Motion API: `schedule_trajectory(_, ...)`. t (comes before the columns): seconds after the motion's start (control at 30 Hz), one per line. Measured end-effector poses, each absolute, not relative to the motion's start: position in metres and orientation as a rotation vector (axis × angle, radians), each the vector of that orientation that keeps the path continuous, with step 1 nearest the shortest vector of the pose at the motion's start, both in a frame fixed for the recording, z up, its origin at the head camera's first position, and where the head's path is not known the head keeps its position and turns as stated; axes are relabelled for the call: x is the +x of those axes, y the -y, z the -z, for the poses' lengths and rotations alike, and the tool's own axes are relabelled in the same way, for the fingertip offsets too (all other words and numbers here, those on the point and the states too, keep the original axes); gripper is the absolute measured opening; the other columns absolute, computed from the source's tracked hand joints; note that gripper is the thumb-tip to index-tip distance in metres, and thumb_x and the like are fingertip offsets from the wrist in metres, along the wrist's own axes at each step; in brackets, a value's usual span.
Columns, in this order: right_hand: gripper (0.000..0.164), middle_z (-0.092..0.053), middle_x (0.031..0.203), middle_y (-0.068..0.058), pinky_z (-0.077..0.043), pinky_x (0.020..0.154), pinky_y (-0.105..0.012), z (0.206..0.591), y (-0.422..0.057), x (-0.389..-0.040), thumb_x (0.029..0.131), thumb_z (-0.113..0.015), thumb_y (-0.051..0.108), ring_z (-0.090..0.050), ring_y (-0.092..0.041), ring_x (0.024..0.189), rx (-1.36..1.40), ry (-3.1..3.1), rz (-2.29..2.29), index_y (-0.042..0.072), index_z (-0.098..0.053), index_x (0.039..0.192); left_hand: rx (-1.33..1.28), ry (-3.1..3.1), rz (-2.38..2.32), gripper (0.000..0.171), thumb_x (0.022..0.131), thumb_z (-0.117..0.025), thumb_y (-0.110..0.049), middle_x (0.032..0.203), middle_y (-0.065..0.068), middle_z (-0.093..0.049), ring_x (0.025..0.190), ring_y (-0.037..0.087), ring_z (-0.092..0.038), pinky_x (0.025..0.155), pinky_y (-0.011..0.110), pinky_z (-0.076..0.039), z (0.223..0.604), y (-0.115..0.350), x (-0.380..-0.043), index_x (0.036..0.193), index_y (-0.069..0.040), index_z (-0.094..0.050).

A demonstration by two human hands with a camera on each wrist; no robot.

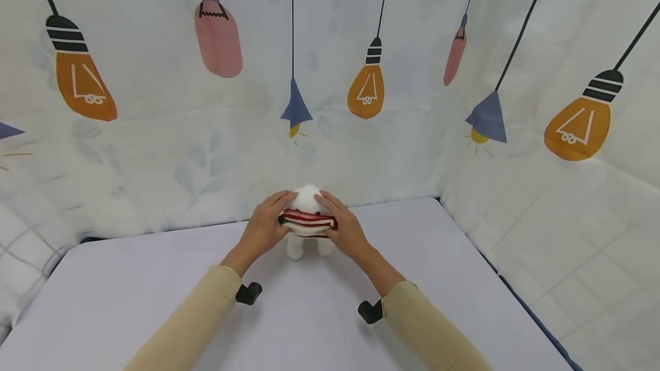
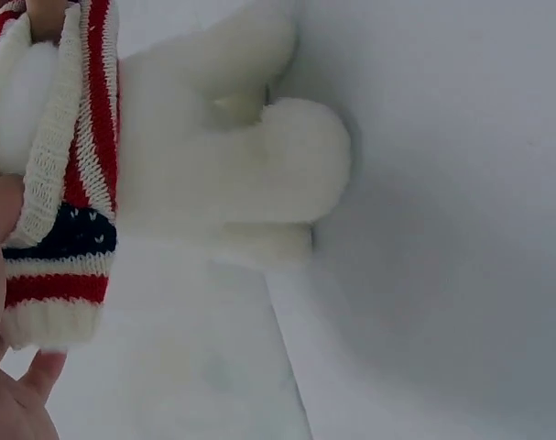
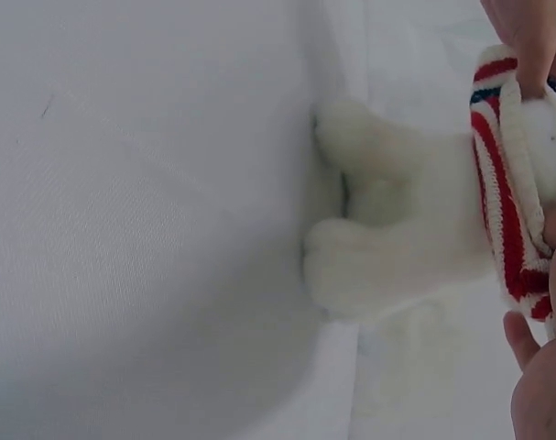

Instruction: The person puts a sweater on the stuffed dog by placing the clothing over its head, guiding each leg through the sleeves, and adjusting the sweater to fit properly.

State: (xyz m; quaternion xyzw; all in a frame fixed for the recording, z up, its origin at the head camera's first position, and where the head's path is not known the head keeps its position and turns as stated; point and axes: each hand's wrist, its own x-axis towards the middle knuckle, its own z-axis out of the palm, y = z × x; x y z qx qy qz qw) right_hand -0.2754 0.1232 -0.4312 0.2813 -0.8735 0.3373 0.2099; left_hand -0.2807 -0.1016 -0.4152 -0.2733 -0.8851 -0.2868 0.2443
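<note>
A white plush toy animal (image 1: 295, 247) stands on its legs on the table, near the back wall. Bunched around it just below the top of the head is a small knitted sweater (image 1: 307, 221) in red, white and navy stripes. My left hand (image 1: 263, 229) grips the sweater at its left side, and my right hand (image 1: 349, 232) holds the opposite side. Both wrist views show thumbs hooked at the cream ribbed edge (image 2: 49, 174), with white plush showing inside the opening. Below the knit, the toy's body and legs (image 3: 351, 266) are bare.
A pale sheet covers the table (image 1: 309, 325). Behind it hangs a white cloth wall (image 1: 330, 159) printed with lamps and bulbs, which also runs along the right side. Small black devices (image 1: 250, 293) sit at both wrists, by the beige sleeves (image 1: 191, 319).
</note>
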Motion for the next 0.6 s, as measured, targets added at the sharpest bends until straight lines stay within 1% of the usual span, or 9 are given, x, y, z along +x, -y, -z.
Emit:
schedule_trajectory(0.1,0.075,-0.042,0.151,0.001,-0.044,0.106,-0.037,0.4346,-0.1211,-0.2764,0.08,-0.074,-0.003,-0.046,-0.021,0.136,0.767,2.404,-0.977,0.024,-0.046,0.143,-0.748,2.445,0.866,0.066,0.076,-0.079,-0.001,0.137,0.01,-0.052,0.127,0.032,-0.051,0.101,0.051,-0.046,0.4148,0.1032,-0.2801,0.135,-0.012,-0.052)
schedule_trajectory(0.17,0.074,-0.045,0.149,-0.001,-0.043,0.106,-0.038,0.4356,-0.122,-0.2775,0.079,-0.074,-0.006,-0.047,-0.022,0.136,0.754,2.393,-1.012,0.023,-0.048,0.142,-0.749,2.464,0.94,0.064,0.077,-0.076,0.002,0.137,0.01,-0.052,0.128,0.032,-0.05,0.102,0.049,-0.045,0.4147,0.1025,-0.2809,0.135,-0.012,-0.052)
schedule_trajectory(0.3,0.071,-0.051,0.144,-0.004,-0.044,0.105,-0.04,0.436,-0.1244,-0.2798,0.078,-0.071,-0.011,-0.048,-0.024,0.134,0.745,2.392,-1.12,0.021,-0.052,0.138,-0.744,2.488,1.068,0.061,0.078,-0.073,0.007,0.135,0.011,-0.054,0.127,0.032,-0.051,0.101,0.049,-0.046,0.4127,0.1027,-0.2819,0.132,-0.012,-0.054)
schedule_trajectory(0.37,0.067,-0.055,0.14,-0.006,-0.047,0.102,-0.041,0.4355,-0.1251,-0.2808,0.078,-0.07,-0.012,-0.051,-0.024,0.131,0.724,2.394,-1.192,0.02,-0.055,0.135,-0.736,2.5,1.112,0.058,0.078,-0.07,0.009,0.134,0.012,-0.055,0.126,0.032,-0.052,0.1,0.051,-0.046,0.412,0.1034,-0.2825,0.13,-0.011,-0.055)
schedule_trajectory(0.43,0.062,-0.058,0.136,-0.006,-0.05,0.098,-0.041,0.4346,-0.1252,-0.2822,0.079,-0.071,-0.01,-0.055,-0.023,0.127,0.695,2.4,-1.248,0.02,-0.058,0.132,-0.724,2.514,1.148,0.055,0.079,-0.069,0.009,0.133,0.012,-0.056,0.126,0.032,-0.052,0.1,0.051,-0.046,0.4122,0.1045,-0.2837,0.128,-0.011,-0.056)
schedule_trajectory(0.6,0.052,-0.063,0.129,-0.005,-0.052,0.091,-0.038,0.4326,-0.1243,-0.2845,0.082,-0.07,-0.005,-0.061,-0.021,0.116,0.6,2.458,-1.333,0.021,-0.062,0.127,-0.687,2.544,1.256,0.047,0.081,-0.066,0.009,0.131,0.011,-0.058,0.127,0.031,-0.051,0.103,0.052,-0.043,0.4146,0.1058,-0.2848,0.123,-0.011,-0.059)
